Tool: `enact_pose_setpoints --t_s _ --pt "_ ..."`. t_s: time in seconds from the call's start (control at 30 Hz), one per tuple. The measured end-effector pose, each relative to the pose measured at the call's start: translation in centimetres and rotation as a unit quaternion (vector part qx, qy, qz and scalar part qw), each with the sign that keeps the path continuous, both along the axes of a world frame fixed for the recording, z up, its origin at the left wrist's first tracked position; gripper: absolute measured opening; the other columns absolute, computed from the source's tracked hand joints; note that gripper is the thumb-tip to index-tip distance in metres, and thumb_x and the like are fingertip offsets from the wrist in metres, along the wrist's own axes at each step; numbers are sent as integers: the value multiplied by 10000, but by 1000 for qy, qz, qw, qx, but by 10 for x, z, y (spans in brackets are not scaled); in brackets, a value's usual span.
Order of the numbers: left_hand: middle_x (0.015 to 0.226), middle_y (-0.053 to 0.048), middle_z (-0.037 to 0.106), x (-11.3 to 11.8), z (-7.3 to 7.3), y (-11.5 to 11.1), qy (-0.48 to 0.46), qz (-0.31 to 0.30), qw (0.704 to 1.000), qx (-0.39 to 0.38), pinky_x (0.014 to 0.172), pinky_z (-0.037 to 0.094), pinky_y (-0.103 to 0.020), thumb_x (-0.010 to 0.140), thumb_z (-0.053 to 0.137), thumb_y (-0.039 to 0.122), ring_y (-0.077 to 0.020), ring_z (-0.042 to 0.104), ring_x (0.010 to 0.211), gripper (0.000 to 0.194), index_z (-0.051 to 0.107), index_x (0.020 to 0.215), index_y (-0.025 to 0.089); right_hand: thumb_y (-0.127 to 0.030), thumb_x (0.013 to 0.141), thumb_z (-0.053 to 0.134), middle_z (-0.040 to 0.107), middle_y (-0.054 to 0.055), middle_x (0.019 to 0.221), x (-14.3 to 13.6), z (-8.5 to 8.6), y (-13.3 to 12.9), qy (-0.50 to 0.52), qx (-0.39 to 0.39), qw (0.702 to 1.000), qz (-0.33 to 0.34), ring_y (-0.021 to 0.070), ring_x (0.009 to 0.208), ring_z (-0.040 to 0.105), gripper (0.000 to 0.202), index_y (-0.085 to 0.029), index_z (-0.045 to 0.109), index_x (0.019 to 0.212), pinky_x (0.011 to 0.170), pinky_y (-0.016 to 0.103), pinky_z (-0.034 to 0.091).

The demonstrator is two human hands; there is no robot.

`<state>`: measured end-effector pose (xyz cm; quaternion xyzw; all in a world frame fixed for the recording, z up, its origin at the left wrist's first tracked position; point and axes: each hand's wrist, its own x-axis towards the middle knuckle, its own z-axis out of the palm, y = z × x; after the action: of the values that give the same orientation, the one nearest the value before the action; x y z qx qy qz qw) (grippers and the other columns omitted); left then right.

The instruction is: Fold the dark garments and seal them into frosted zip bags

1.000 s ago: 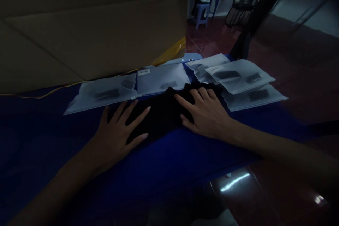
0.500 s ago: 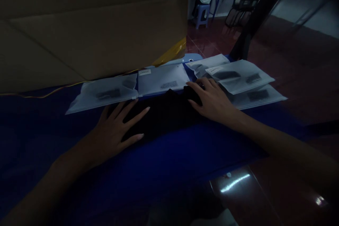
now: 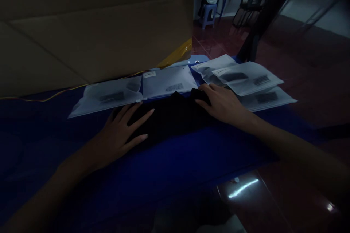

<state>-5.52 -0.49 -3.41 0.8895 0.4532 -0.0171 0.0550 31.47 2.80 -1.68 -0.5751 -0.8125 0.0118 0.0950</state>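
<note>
Find black cloth laid out but outside nearby bags, under left hand with grip spread, empty, and right hand with grip half-curled, hold unclear.

Left hand: palm down, fingers spread, thumb extended toward the right hand. Right hand: back uppermost, fingers bent and closer together, thumb apart below them (closure of the grip cannot be confirmed). Left forearm enters from lower left, right forearm from lower right; both bare.
</note>
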Motion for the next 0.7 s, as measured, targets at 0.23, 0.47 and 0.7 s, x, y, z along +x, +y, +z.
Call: enact_pose_setpoints --t_s 0.23,0.47,0.7 --pt "1812 -32 84 7 9 -3 -12 -5 1000 3 1225 237 -795 1083 445 593 -461 175 1629 692 126 1688 487 -259 945 595 748 108 1128 6 6 7 107 15 993 39 280 948 696 317 -189 668 1246 786 406 529" --pt "1815 -12 22 23 5 -12 -30 -76 997 11 1164 256 -860 1079 469 581 -508 122 1625 656 177 1664 539 -315 811 719 701 65 1121 14 29 6 328 -146 931 71 264 996 678 386 -239 677 1188 812 412 576" --pt "1811 -35 84 43 9 -25 -74 -71 994 -26 1195 217 -846 1093 440 585 -466 77 1645 686 106 1687 505 -367 891 646 666 94 1317 -1 32 -12 481 -309 806 153 239 1076 711 586 -266 471 1440 839 385 631"
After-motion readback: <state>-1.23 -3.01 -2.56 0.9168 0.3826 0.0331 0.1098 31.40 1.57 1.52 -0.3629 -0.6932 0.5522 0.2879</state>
